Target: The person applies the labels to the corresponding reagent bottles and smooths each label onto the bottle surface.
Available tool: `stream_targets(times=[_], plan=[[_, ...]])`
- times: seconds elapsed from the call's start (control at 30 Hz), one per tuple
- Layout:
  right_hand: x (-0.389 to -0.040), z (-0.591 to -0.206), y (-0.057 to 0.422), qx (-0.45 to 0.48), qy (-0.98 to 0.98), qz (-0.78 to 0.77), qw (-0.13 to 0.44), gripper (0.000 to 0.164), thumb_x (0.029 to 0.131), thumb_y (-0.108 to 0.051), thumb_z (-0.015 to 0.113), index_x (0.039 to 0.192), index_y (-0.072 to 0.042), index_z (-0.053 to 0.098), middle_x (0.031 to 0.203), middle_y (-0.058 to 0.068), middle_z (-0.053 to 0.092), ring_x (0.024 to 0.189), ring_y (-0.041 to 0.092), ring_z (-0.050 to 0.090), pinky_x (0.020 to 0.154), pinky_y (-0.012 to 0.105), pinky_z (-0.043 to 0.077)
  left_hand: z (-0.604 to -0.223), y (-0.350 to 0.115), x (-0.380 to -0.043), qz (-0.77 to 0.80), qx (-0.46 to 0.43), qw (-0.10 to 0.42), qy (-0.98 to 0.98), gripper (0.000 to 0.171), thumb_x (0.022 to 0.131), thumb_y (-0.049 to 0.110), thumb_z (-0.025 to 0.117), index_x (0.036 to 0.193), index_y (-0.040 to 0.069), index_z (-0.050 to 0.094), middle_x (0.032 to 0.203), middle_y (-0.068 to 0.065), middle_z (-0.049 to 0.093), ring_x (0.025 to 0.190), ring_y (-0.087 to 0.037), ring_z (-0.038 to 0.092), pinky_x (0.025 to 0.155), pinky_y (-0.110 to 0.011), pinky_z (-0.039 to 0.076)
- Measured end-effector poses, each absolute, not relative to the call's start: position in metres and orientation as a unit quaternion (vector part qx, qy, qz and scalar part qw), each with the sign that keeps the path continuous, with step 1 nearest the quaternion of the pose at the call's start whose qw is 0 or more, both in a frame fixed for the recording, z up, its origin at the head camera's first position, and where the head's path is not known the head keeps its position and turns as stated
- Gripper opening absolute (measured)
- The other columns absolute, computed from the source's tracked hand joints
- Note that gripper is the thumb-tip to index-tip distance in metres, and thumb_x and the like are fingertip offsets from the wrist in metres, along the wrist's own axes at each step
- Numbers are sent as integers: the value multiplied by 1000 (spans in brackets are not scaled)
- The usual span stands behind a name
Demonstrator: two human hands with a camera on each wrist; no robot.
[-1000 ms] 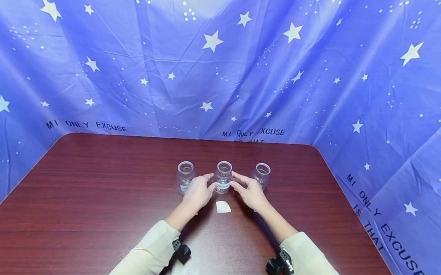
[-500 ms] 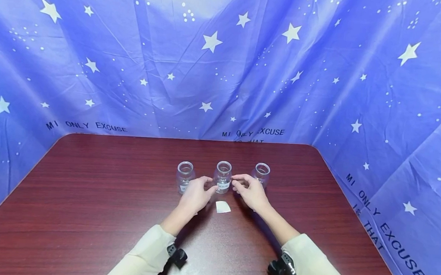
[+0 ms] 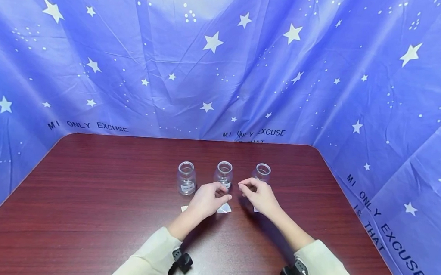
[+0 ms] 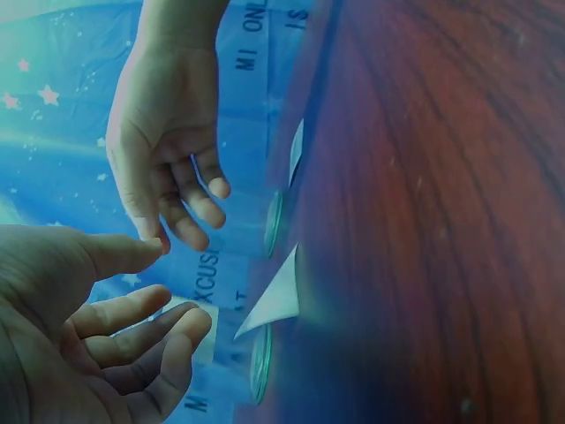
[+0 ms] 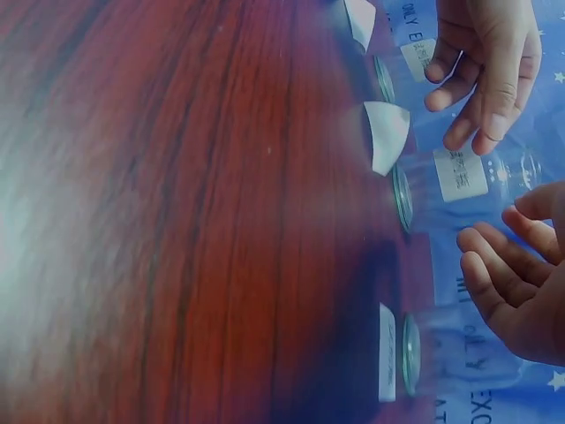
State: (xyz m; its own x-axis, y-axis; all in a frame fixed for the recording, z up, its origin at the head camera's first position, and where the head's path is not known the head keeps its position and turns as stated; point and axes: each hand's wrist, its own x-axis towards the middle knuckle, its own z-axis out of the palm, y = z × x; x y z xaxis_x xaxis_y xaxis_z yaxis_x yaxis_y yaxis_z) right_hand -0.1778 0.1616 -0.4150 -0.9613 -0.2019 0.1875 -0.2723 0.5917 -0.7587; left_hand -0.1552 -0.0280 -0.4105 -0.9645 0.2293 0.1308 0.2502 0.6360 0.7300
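Three clear glass jars stand upright in a row: a left jar [image 3: 186, 182], a middle jar [image 3: 224, 172] and a right jar [image 3: 261, 172]. The left and middle ones carry white printed labels; the middle label [image 5: 461, 174] shows fully in the right wrist view. My left hand [image 3: 207, 200] is in front of the middle jar, fingers loosely bent, overlapping a small white paper piece [image 3: 225, 208]. To the right, my right hand [image 3: 261, 197] hovers before the right jar and hides its lower part. Its thumb and forefinger tips are close together, with nothing visible between them.
More white paper pieces lie before the outer jars: a left piece [image 3: 184, 208], partly behind my left wrist, and a right piece [image 5: 387, 353]. All stand on a dark red wooden table [image 3: 95, 196]. A blue star-printed curtain [image 3: 185, 96] hangs around it.
Both hands have drawn back from the middle jar's sides, toward me. The left hand has shifted right over the paper piece, uncovering the left jar's label; the right hand has moved slightly right. The jars stay put.
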Motion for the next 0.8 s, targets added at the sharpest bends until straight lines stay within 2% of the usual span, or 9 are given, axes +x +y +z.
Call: stream_targets(times=[0.17,0.27,0.47,0.63,0.8], plan=[[-174,-411,176,129,-904,408,22,18,89,-22,62,97,-8,70,76,9,69,68,11,61,61,20,44,-413,-15,-153,-386,-146,2,-911,29,83,30,68,105,11,67,94,-3,72,83,-14,67,72,-29,51],[-173,-412,186,142,-910,389,27,16,88,-22,63,96,-9,70,79,3,69,69,5,57,63,20,45,-414,-8,-152,-385,-153,-5,-910,29,82,30,69,105,11,66,95,-4,71,84,-16,67,74,-30,51],[-170,-415,204,156,-917,365,21,12,87,-19,65,93,-10,70,82,-1,69,70,4,56,64,19,45,-416,5,-152,-383,-172,-12,-907,29,81,28,70,103,9,66,96,-4,71,86,-16,66,76,-29,51],[-169,-418,220,161,-926,341,4,13,85,-19,67,94,-10,69,80,-3,68,67,4,54,61,20,44,-415,19,-151,-341,-180,-20,-922,28,81,29,71,103,12,66,96,-1,71,89,-13,66,76,-26,51],[-169,-422,233,159,-931,328,-16,15,83,-16,68,96,-9,68,78,-3,66,63,5,52,57,20,43,-420,36,-150,-291,-185,-15,-939,28,80,32,72,100,14,66,90,1,68,83,-12,63,71,-24,48]])
